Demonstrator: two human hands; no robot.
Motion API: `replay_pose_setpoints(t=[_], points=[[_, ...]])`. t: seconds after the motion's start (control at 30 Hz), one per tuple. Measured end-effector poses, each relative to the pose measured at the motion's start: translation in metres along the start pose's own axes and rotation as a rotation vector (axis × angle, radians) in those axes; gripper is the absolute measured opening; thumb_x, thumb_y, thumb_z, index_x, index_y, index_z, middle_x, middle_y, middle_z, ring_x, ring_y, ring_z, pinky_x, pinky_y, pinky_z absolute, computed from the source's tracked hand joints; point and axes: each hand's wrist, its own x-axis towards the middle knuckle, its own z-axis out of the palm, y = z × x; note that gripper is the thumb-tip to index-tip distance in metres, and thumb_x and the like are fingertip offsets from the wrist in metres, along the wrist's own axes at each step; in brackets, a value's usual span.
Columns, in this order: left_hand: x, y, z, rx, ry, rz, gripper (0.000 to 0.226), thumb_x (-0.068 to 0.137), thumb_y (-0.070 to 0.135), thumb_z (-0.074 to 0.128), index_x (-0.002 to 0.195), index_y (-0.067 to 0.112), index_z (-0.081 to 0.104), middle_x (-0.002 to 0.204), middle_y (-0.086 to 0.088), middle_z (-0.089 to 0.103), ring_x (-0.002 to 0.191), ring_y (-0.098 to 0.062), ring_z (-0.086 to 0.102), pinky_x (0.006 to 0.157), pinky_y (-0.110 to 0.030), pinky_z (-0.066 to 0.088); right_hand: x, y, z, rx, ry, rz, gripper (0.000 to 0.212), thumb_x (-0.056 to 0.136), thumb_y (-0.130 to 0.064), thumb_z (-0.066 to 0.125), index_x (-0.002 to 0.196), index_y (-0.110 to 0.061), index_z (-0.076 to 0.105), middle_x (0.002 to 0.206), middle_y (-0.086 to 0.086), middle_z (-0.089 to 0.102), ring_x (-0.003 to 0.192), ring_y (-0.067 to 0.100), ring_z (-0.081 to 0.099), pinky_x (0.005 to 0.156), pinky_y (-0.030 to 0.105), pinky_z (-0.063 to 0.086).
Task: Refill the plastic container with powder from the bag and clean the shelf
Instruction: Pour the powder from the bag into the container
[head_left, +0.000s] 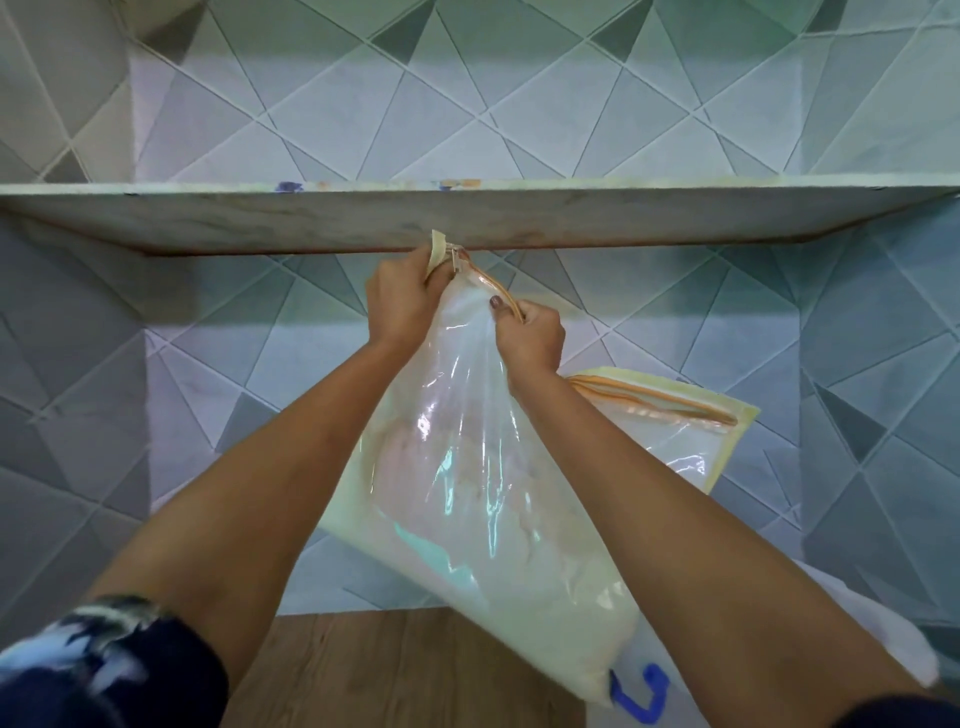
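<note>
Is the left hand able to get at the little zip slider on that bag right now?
Probably yes. The left hand grips the corner of the bag right beside the zip slider, with nothing between them. The right hand pinches the orange zip further along, so it does not block the slider.

Both arms reach out in front, bare from the elbows to the wrists. The left hand (402, 299) is the higher one, and its fingers curl tight round the top corner of the bag (467, 467). The right hand (530, 338) is just below and beside it, pinching the bag's edge with the thumb pressed on it. The two hands are close but apart. A dark sleeve (104, 665) with white patches covers the left upper arm.
</note>
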Motion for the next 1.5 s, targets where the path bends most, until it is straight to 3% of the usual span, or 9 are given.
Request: replay_pose_setpoints(t=[0.13,0.2,0.37,0.5,0.63,0.73,0.93,1.1,1.5], points=[[-0.023,-0.024,-0.023,-0.044,-0.093,-0.053,0.064,0.079,0.069,0.038,0.108,0.015,0.057,0.072,-0.001,0.058,0.075,-0.024,0.052,0.065,-0.033,0.036,-0.007,-0.008,0.003,-0.053,0.014,0.013,0.050,0.088,-0.030,0.059,0.047,-0.018,0.033,0.051,-0.004,0.033,0.052,0.020,0.032,0.061,0.028,0.031],[-0.057,-0.056,-0.034,-0.046,-0.120,-0.154,0.071,0.078,0.071,0.023,0.119,0.023,0.054,0.089,-0.001,0.064,0.087,-0.024,0.055,0.075,-0.034,0.040,-0.009,-0.010,0.003,-0.056,0.018,0.026,0.049,0.088,-0.031,0.058,0.047,-0.019,0.033,0.052,-0.004,0.034,0.060,0.023,0.036,0.062,0.028,0.032],[-0.143,-0.126,-0.029,-0.244,-0.031,-0.848,0.058,0.088,0.059,0.031,0.122,0.017,0.053,0.127,-0.011,0.058,0.117,-0.029,0.052,0.104,-0.044,0.038,-0.010,-0.015,0.001,-0.026,0.028,0.031,0.050,0.088,-0.031,0.059,0.047,-0.017,0.033,0.051,-0.003,0.033,0.056,0.023,0.034,0.057,0.027,0.030],[-0.148,-0.118,-0.023,-0.895,0.076,-1.241,0.044,0.096,0.048,0.035,0.105,0.014,0.061,0.098,-0.007,0.064,0.077,-0.018,0.058,0.073,-0.031,0.048,-0.013,-0.014,0.004,-0.020,0.003,0.020,0.050,0.087,-0.030,0.059,0.048,-0.017,0.031,0.051,-0.002,0.033,0.054,0.021,0.032,0.053,0.027,0.027],[-0.151,-0.132,-0.022,-1.066,0.173,-1.358,0.033,0.096,0.021,0.047,0.123,0.005,0.054,0.121,-0.008,0.060,0.075,-0.020,0.058,0.075,-0.036,0.049,-0.015,-0.006,0.003,-0.031,0.014,0.031,0.046,0.088,-0.031,0.058,0.049,-0.017,0.038,0.053,-0.004,0.037,0.061,0.022,0.038,0.063,0.028,0.033],[-0.139,-0.122,-0.026,-1.007,0.323,-1.313,0.002,0.089,0.002,0.057,0.087,0.003,0.058,0.085,-0.008,0.062,0.065,-0.016,0.055,0.081,-0.036,0.047,-0.013,-0.002,-0.005,-0.011,0.040,0.044,0.046,0.088,-0.030,0.058,0.049,-0.017,0.038,0.053,-0.003,0.036,0.053,0.018,0.034,0.062,0.028,0.032],[-0.065,-0.094,-0.027,-0.994,0.353,-0.945,0.027,0.083,-0.007,0.058,0.061,0.008,0.056,0.046,0.003,0.064,0.045,-0.007,0.061,0.068,-0.034,0.054,0.000,0.011,-0.048,0.147,0.181,0.148,0.027,0.089,-0.027,0.059,0.068,-0.010,0.055,0.060,-0.001,0.046,0.069,0.020,0.045,0.065,0.026,0.038],[-0.025,-0.063,-0.018,-0.803,0.343,-0.825,0.016,0.079,0.009,0.062,0.065,0.012,0.069,0.062,0.002,0.066,0.073,-0.022,0.062,0.083,-0.038,0.056,0.009,0.026,-0.069,0.283,0.219,0.268,0.030,0.088,-0.025,0.060,0.062,-0.012,0.055,0.061,-0.003,0.049,0.070,0.021,0.049,0.068,0.027,0.040],[-0.005,0.012,0.036,-0.695,0.335,-0.640,0.016,0.084,0.010,0.055,0.076,0.015,0.067,0.074,-0.002,0.067,0.059,-0.006,0.057,0.073,-0.021,0.052,0.025,0.070,-0.135,0.302,0.233,0.412,0.016,0.089,-0.024,0.060,0.081,-0.010,0.057,0.079,0.001,0.053,0.080,0.020,0.050,0.075,0.027,0.040]])
